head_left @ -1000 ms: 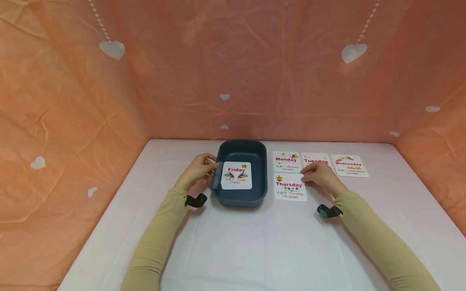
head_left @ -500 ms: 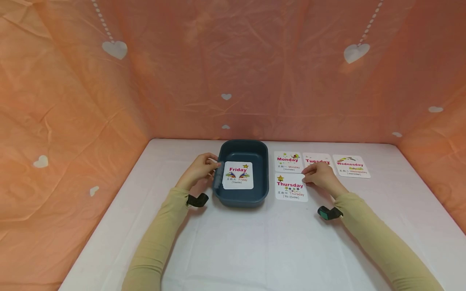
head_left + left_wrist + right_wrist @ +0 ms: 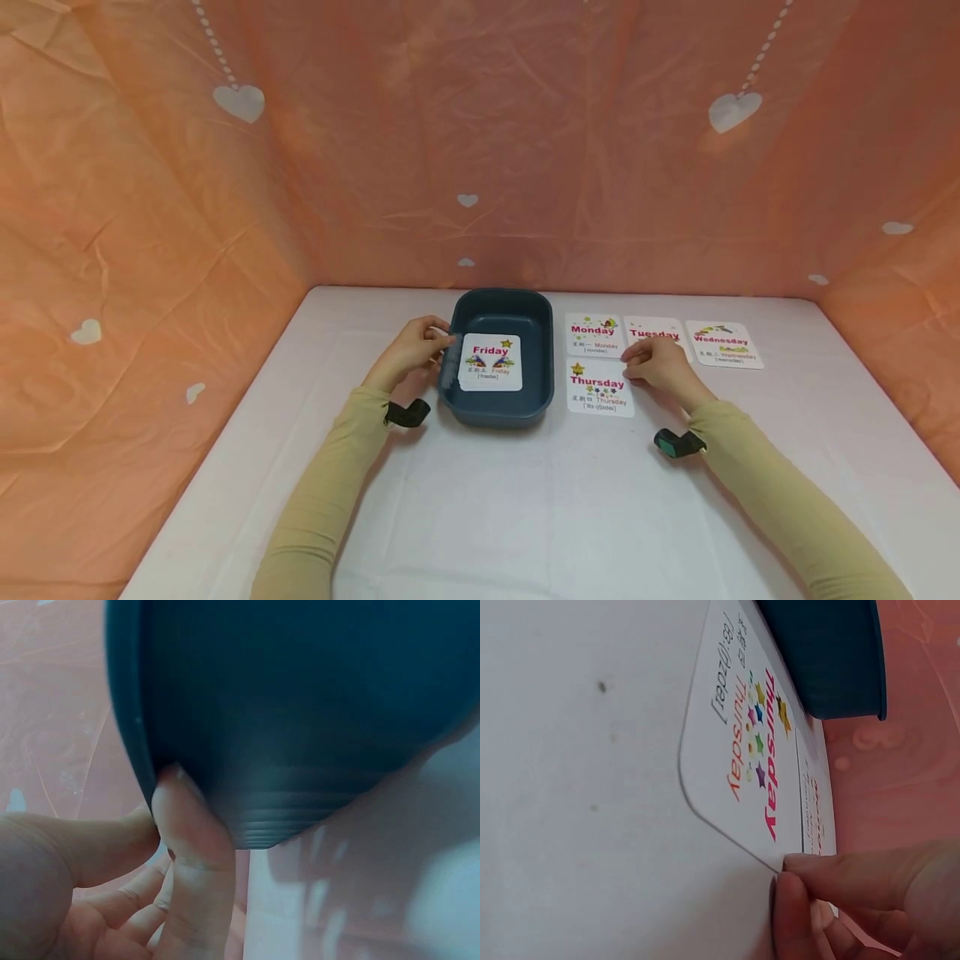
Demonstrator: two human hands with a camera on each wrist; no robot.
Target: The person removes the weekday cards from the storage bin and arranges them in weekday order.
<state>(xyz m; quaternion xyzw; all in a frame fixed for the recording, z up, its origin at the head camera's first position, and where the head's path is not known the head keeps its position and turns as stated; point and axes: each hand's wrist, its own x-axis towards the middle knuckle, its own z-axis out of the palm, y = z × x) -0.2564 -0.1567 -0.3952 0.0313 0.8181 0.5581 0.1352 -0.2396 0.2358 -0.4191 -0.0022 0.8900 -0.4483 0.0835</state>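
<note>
My left hand (image 3: 408, 352) pinches the left rim of a dark blue plastic tray (image 3: 537, 350), thumb and finger on either side of its wall (image 3: 300, 697) in the left wrist view. Inside the tray lies a white Friday card (image 3: 490, 379), face up, with a star and coloured birds. To the right of the tray, a Thursday card (image 3: 600, 400) lies flat on the table. My right hand (image 3: 662, 367) pinches that card's right edge near its upper corner; the right wrist view shows thumb and finger meeting at the Thursday card's edge (image 3: 724, 757).
Behind the Thursday card run a Monday card (image 3: 594, 335), a Tuesday card (image 3: 652, 327) partly covered by my right hand, and a Wednesday card (image 3: 724, 345). White cloth covers the table (image 3: 480, 508). Orange curtains (image 3: 570, 167) with white hearts enclose its back and sides.
</note>
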